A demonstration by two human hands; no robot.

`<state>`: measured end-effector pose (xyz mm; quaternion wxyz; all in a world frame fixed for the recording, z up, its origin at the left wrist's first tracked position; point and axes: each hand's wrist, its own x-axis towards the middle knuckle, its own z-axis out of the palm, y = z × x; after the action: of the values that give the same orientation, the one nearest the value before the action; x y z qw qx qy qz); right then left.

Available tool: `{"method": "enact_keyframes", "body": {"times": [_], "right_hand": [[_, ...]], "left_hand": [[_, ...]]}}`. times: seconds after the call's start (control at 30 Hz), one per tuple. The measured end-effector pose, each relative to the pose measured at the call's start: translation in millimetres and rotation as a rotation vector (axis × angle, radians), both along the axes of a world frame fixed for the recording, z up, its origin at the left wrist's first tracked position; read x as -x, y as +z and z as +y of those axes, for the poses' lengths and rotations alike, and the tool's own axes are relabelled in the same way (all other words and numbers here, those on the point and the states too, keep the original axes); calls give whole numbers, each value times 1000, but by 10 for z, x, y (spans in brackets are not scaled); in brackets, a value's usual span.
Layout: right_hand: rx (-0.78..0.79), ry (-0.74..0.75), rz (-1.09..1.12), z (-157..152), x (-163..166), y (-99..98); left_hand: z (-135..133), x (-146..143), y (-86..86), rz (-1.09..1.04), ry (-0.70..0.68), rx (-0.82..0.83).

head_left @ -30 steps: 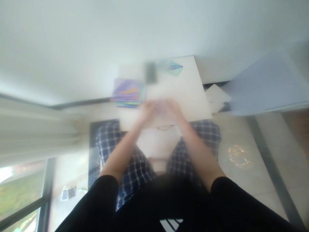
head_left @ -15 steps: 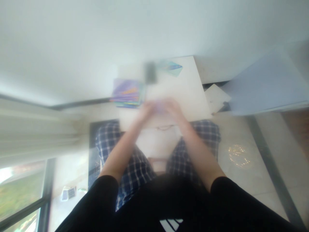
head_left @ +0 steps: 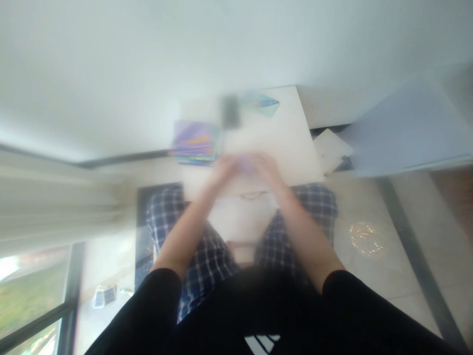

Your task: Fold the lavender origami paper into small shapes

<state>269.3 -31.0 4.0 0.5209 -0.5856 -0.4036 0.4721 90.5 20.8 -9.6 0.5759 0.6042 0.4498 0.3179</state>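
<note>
Blur covers the middle of the view, so the fingers are indistinct. My left hand (head_left: pixel 226 165) and my right hand (head_left: pixel 265 163) meet over the near part of the white table (head_left: pixel 273 135). Between their fingertips is a small pale purple piece of what looks like paper (head_left: pixel 246 161), its shape smeared. Both hands appear closed on it, one at each side. Just beyond my left hand lies a stack of colourful sheets (head_left: pixel 195 140), purple on top with orange streaks and teal edges.
At the table's far side are a dark, blurred block (head_left: pixel 231 112) and a pointed teal-and-blue folded paper (head_left: pixel 268 104). A wall (head_left: pixel 236 44) rises behind. Right of the table are a pale square piece (head_left: pixel 331 148) and a large grey-blue panel (head_left: pixel 410 130). A small handle (head_left: pixel 252 195) marks the table's front.
My fingers have shifted very slightly around the purple paper. The stack, the dark block and the teal paper stay where they were.
</note>
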Motion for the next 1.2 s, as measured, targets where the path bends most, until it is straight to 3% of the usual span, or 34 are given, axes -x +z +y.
{"method": "enact_keyframes", "body": {"times": [0.13, 0.4, 0.47, 0.67, 0.9, 1.0, 1.2], "right_hand": [[-25, -19, -59, 6, -9, -15], [-72, -19, 45, 14, 4, -80], [-64, -22, 26, 10, -2, -62], [-49, -94, -12, 5, -25, -28], [-62, -98, 21, 18, -23, -41], [-67, -95, 14, 15, -25, -13], [-75, -56, -23, 2, -25, 37]], "left_hand": [[-8, -12, 78, -25, 28, 1], [46, -40, -120, -39, 129, -83], [0, -50, -83, -14, 102, -114], [-75, -60, 57, -87, -197, -185], [-95, -14, 58, -84, -309, -135], [-107, -22, 67, -88, -319, -120], [-107, -62, 77, 5, -192, -166]]}}
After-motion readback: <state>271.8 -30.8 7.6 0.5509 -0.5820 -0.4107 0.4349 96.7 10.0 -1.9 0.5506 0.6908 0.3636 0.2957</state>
